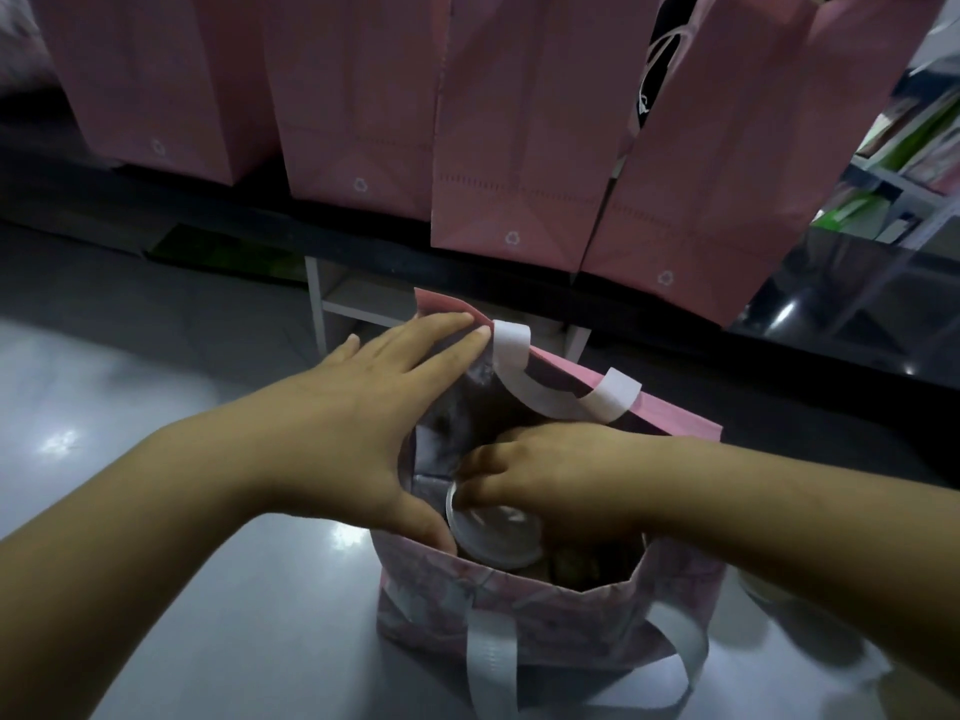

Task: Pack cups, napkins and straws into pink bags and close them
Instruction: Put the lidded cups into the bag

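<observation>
Head view: the open pink bag (519, 610) stands on a grey surface (182, 641). The left hand (363, 407) lies flat along the bag's left wall, fingers straight and slightly spread, fingertips on its far corner, thumb at its near rim. The right hand (561, 475) reaches inside the bag, fingers curled over the lidded cup (493, 537). Beyond the bag stands a row of pink paper bags (519, 148).
</observation>
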### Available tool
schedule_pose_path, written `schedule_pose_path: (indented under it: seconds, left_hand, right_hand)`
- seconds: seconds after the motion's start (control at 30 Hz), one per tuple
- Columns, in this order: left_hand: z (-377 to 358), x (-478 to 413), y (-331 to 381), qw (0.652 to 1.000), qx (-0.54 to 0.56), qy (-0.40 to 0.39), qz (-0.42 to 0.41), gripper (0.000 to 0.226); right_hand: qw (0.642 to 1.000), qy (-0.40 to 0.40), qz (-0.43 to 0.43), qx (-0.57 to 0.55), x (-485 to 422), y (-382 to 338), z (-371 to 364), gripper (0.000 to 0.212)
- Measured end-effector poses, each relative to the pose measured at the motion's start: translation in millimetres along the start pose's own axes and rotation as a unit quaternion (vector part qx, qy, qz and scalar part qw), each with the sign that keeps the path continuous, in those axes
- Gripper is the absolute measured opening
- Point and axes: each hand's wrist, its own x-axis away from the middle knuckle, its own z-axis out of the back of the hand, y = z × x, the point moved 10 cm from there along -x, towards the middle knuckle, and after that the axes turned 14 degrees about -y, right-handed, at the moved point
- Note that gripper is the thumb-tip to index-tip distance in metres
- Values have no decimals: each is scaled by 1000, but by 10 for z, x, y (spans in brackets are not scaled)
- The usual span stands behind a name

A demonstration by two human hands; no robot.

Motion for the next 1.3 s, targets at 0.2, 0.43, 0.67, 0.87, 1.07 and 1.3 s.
schedule_pose_path:
  seconds: [0.2,0.43,0.67,0.87,1.07,1.3]
  left_hand:
    - [71,-39,21,999,-10,30,2,132]
    - [146,-25,0,998,-25,54,4,131]
    - [313,-10,81,997,-55,45,-2,94]
    - [718,125,436,982,-45,174,-60,70]
    - [814,108,1325,962,-66,204,-170,51]
    - [503,-372,2088,967,-138,139,-166,57]
  right_hand:
    - [997,-3,19,81,-120,-126,-74,57]
    - [997,27,-7,67,73,-48,111,59]
    - [980,159,-109,-54,825,127,684,30]
    - [916,311,-197,-158,1763,194,767,24]
    - [860,365,-277,-223,2560,339,228,24]
    - [863,131,-403,-274,2843,865,-1032,43]
